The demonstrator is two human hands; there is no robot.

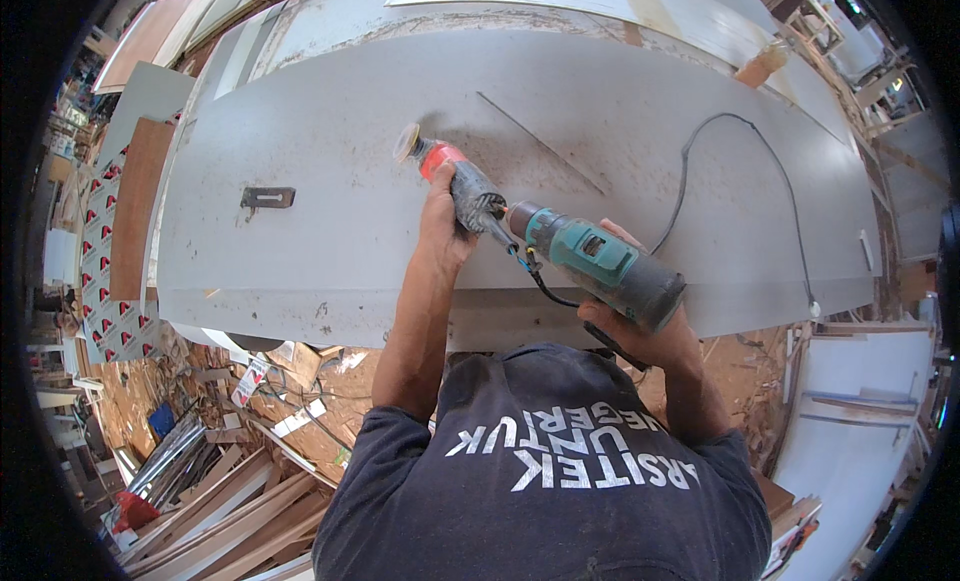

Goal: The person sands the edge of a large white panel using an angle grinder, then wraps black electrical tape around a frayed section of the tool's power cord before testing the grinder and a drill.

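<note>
My left hand (443, 216) is wrapped round a red-and-black angle grinder (477, 196), with its round disc (406, 143) at the upper left end. At the grinder's rear, a black cord (552, 291) and a bit of blue wire come out. My right hand (640, 333) grips a teal-and-black power tool (600, 259) from below and the side. This tool's brown nose points at the grinder's rear end, very close to it; whether they touch I cannot tell. Both tools are over a large grey tabletop (330, 131).
A thin dark rod (540, 143) and a dark slotted metal plate (268, 198) lie on the dusty tabletop. A black cable (755, 126) loops across its right side. Wood strips (230, 511) and scraps cover the floor at lower left. A white panel (850, 441) stands at right.
</note>
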